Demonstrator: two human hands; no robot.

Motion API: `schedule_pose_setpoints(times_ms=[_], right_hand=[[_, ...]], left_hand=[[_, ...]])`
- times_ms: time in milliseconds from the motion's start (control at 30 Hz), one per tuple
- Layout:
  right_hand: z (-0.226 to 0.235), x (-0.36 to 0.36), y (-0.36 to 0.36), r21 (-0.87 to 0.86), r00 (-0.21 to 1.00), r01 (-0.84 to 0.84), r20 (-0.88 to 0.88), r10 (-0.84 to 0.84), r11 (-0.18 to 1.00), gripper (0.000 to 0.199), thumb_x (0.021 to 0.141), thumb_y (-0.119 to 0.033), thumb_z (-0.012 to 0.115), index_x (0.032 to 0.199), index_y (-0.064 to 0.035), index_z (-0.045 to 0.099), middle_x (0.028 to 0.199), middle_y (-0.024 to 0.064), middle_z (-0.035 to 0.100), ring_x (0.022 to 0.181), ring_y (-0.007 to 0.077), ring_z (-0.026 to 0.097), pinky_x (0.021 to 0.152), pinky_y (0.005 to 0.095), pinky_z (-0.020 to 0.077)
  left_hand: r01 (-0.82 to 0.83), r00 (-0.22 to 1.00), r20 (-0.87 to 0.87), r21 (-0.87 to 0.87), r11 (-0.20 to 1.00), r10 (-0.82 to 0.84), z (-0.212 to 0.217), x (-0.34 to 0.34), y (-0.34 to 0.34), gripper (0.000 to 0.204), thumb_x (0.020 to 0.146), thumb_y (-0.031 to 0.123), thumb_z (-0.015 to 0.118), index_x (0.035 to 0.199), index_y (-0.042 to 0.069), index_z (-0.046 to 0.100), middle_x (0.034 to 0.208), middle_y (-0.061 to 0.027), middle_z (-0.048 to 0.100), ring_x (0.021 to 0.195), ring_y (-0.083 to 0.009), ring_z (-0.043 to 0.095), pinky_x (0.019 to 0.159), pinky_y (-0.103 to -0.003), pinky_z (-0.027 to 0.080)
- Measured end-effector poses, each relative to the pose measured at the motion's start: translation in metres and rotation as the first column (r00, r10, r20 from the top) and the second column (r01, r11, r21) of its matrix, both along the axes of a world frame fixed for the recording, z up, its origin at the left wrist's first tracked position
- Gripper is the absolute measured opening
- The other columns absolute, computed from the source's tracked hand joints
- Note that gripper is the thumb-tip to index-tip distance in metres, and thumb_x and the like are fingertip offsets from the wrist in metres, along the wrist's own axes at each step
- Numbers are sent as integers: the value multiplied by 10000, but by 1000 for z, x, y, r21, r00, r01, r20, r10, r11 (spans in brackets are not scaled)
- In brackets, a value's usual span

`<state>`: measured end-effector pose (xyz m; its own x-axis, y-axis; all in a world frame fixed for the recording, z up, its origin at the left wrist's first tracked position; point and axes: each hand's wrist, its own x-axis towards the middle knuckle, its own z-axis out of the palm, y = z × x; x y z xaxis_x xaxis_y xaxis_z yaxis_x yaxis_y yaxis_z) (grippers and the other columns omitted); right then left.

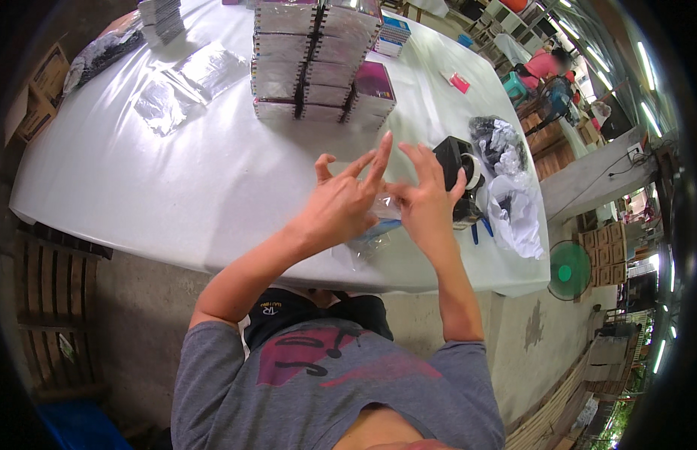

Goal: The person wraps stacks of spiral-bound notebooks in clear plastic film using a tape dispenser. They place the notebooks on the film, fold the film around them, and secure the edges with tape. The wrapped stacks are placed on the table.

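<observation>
My left hand (347, 196) is over the near part of the table, its fingers stretched out and spread. Close beside it is my right hand (426, 196), also with fingers apart, its thumb side almost meeting the left fingers. Under and between both hands lies a clear plastic wrapper (356, 253) with something blue (380, 229) in or under it; my hands hide most of this. Just right of my right hand stands a black tape dispenser (452, 156) with a white tape roll (472, 171). Blue-handled scissors (480, 231) lie nearby.
Stacks of plastic-wrapped spiral notebooks (277, 71) stand ahead on the white-covered table (161, 202). Flat clear plastic sleeves (210, 71) lie left of them. Crumpled plastic (513, 217) sits at the right edge. A green fan (570, 271) stands beyond; a person (540, 67) sits farther off.
</observation>
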<state>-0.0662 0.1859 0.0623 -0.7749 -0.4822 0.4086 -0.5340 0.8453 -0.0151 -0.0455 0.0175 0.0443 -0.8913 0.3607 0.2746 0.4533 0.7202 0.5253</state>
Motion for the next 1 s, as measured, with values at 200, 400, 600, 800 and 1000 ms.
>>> schedule_pose_setpoints(times_ms=[200, 400, 600, 800, 1000], right_hand=[[-12, 41, 6, 240, 987, 12, -158, 27, 971, 167, 795, -143, 584, 920, -189, 684, 1341, -41, 445, 1266, 168, 384, 955, 694, 127], [-1, 43, 47, -155, 945, -111, 289, 152, 982, 254, 794, -104, 625, 1035, -161, 679, 1297, 38, 486, 1188, 182, 459, 972, 522, 294], [-35, -10, 170, -560, 901, 430, 211, -380, 708, 237, 865, -238, 616, 1044, -89, 656, 1152, 74, 553, 806, 124, 513, 623, 232, 426], [-60, -46, 200, -467, 556, 776, 824, -110, 424, 357, 858, -493, 563, 936, -160, 667, 990, -13, 608, 785, 105, 457, 698, 264, 362], [-87, -67, 219, -544, 506, 793, 839, 200, 274, 262, 838, -411, 614, 907, -165, 674, 1063, -2, 596, 1052, 160, 461, 885, 459, 294]], left_hand=[[-68, 980, -194, -152, 986, 37, -17, 9, 6, 754, 750, 197, 704, 1389, 104, 315, 1130, 1, 626, 1257, -138, 417, 903, -505, 178], [-112, 948, -308, -99, 989, 77, -29, 20, 10, 339, 776, 103, 634, 1112, 141, 625, 1170, -4, 609, 1165, -99, 494, 907, -481, 174], [-164, 918, -385, -144, 976, 97, -31, 24, 20, 367, 771, 44, 588, 1128, 123, 620, 1205, -12, 596, 1100, -108, 537, 914, -463, 185], [-171, 922, -369, -122, 978, 115, -30, 23, 20, 367, 764, 39, 586, 1120, 117, 623, 1189, -15, 607, 1099, -98, 537, 918, -459, 178], [-173, 919, -375, -100, 980, 124, -32, 23, 22, 364, 762, 39, 588, 1115, 121, 624, 1196, -14, 604, 1096, -97, 539, 918, -462, 178]])
